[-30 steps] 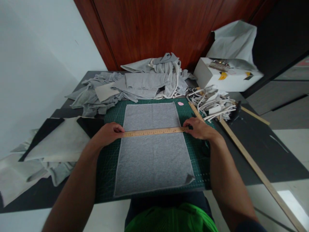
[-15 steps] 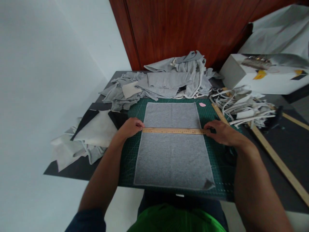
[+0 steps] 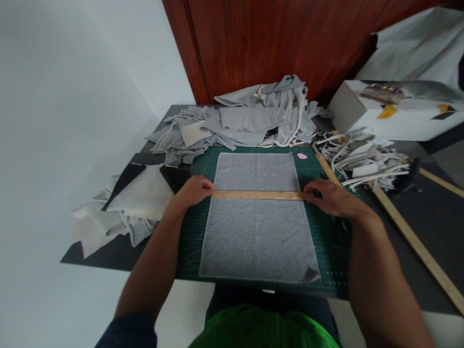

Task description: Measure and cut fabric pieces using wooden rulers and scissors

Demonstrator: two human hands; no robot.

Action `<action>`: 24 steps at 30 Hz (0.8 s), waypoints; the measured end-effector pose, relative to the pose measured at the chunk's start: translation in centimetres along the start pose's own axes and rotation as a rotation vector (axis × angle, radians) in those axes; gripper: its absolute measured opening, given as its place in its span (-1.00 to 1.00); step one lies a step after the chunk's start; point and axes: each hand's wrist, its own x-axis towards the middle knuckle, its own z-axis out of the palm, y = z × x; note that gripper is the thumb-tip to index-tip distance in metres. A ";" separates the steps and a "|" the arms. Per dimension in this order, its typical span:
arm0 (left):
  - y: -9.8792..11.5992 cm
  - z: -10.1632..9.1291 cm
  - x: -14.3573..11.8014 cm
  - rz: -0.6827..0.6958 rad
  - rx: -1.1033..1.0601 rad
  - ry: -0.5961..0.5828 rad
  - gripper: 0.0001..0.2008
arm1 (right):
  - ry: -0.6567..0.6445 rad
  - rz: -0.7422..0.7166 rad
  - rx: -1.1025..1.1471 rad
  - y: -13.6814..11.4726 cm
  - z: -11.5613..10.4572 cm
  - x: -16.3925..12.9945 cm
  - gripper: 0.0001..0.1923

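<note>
Wooden ruler [image 3: 258,195] across grey fabric [image 3: 258,227], scrap heap [image 3: 239,128] behind, strips [image 3: 366,159] beside.

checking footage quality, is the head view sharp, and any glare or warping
Head view: soft, even light, no hard glare; the wooden ruler and grey fabric under the left hand and right hand are fairly sharp, the ruler's marks unreadable; the white box and forearms smear; wide-angle lens bends the long wooden stick.
</note>
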 end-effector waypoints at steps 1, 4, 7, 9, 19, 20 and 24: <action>0.0 0.0 0.0 0.005 0.008 -0.006 -0.83 | -0.011 0.004 -0.002 -0.1 -0.1 0.0 -0.86; -0.1 -0.1 0.1 0.023 0.028 -0.028 -0.83 | -0.048 0.008 -0.005 -0.6 -0.6 0.0 -0.84; -0.3 -0.1 0.3 0.024 0.038 -0.030 -0.83 | -0.089 0.030 -0.013 -1.0 -1.1 0.0 -0.80; -0.3 -0.2 0.3 0.017 0.040 -0.025 -0.83 | -0.106 0.044 -0.016 -1.3 -1.3 0.0 -0.80; 0.1 -0.3 0.3 -0.004 0.021 -0.018 -0.86 | -0.106 0.073 -0.007 -1.6 -1.4 -0.2 -0.82; 0.1 -0.3 0.4 -0.006 0.020 -0.016 -0.86 | -0.104 0.071 -0.005 -1.6 -1.3 -0.2 -0.82; -0.3 -0.2 0.4 -0.001 0.022 -0.018 -0.84 | -0.080 0.051 0.005 -1.6 -1.3 -0.3 -0.85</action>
